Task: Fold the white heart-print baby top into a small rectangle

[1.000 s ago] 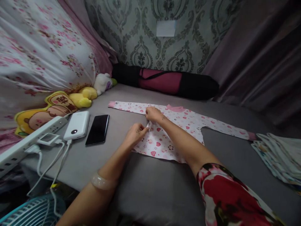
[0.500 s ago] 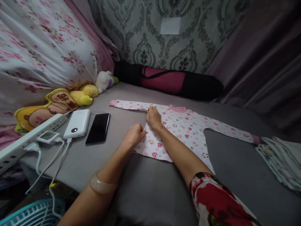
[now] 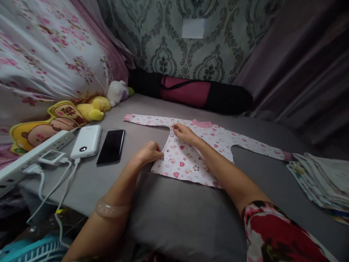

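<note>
Probably feels soft, light, best taken by shirt (image 3: 182, 156) edge, pinched in left hand (image 3: 149, 151); can't judge right hand's (image 3: 185, 133) grip.

Two hands (image 3: 149, 151), one shirt (image 3: 188, 163), one phone (image 3: 111, 147), one power bank (image 3: 86, 141), one power strip (image 3: 16, 171) and one bangle (image 3: 111, 210) appear.

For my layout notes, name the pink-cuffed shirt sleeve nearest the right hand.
The sleeve on the picture's left: the right hand is by its inner end, while the other sleeve extends away toward the folded fabric stack.
</note>
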Demonstrator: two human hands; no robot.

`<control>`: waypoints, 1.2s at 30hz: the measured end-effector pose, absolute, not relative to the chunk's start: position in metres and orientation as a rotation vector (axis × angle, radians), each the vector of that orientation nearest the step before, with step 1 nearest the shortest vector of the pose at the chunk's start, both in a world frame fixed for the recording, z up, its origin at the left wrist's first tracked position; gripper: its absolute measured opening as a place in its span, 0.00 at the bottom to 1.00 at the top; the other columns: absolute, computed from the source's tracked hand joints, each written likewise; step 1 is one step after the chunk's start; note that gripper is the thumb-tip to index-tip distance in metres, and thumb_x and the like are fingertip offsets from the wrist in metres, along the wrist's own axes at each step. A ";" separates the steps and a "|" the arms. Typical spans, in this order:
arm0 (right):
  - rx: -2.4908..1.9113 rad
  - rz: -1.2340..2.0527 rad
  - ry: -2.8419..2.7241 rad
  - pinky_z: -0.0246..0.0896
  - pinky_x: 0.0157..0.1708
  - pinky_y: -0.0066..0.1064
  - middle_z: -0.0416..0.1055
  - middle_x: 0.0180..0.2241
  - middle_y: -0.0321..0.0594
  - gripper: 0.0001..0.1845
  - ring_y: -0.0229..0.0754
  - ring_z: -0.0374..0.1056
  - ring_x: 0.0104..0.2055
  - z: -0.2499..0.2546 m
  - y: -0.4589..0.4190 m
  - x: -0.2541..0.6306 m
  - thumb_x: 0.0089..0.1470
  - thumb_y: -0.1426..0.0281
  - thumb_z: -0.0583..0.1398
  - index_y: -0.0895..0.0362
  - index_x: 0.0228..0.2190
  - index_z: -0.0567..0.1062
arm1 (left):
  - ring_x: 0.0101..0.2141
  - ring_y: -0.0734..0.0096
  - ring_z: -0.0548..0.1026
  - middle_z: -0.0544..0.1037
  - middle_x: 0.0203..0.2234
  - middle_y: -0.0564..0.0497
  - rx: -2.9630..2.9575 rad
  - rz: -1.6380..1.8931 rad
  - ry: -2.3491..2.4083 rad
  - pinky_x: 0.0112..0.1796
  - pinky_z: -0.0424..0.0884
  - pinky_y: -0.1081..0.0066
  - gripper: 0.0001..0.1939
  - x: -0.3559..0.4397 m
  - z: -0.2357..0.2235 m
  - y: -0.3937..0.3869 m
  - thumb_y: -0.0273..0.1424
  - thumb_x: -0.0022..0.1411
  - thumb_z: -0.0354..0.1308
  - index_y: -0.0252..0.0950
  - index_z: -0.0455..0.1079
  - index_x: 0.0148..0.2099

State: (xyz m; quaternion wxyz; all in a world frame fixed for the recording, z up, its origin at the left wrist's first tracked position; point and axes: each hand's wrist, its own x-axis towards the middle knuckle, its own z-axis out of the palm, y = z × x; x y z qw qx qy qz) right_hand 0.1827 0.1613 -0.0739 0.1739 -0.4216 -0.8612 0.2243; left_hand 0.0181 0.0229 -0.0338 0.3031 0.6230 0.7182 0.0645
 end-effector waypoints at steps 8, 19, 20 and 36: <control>-1.461 0.378 -2.598 0.31 0.69 0.49 0.43 0.71 0.52 0.33 0.52 0.37 0.72 -0.087 0.121 0.191 0.68 0.58 0.42 0.64 0.66 0.53 | 0.30 0.67 0.73 0.78 0.27 0.48 1.688 0.168 1.851 0.28 0.63 0.72 0.12 0.015 -0.035 0.023 0.34 0.51 0.57 0.32 0.76 0.35; -1.214 0.518 -2.800 0.24 0.69 0.51 0.37 0.71 0.52 0.37 0.51 0.29 0.73 -0.074 0.055 0.178 0.66 0.55 0.42 0.64 0.68 0.49 | 0.32 0.66 0.75 0.79 0.30 0.49 1.672 0.170 1.756 0.30 0.66 0.74 0.14 0.000 -0.042 0.024 0.36 0.51 0.56 0.34 0.74 0.38; -1.194 0.540 -2.796 0.25 0.69 0.51 0.37 0.71 0.52 0.37 0.51 0.30 0.73 -0.074 0.048 0.177 0.66 0.54 0.43 0.64 0.68 0.50 | 0.32 0.66 0.75 0.79 0.29 0.49 1.671 0.181 1.757 0.30 0.66 0.74 0.13 -0.002 -0.043 0.024 0.35 0.51 0.56 0.34 0.74 0.37; -0.573 1.337 -2.546 0.62 0.57 0.35 0.75 0.53 0.39 0.22 0.42 0.69 0.55 -0.028 -0.010 0.227 0.69 0.60 0.48 0.54 0.50 0.76 | 0.36 0.67 0.73 0.77 0.36 0.47 2.081 0.625 1.841 0.41 0.68 0.70 0.12 0.040 -0.047 0.019 0.33 0.65 0.49 0.35 0.71 0.43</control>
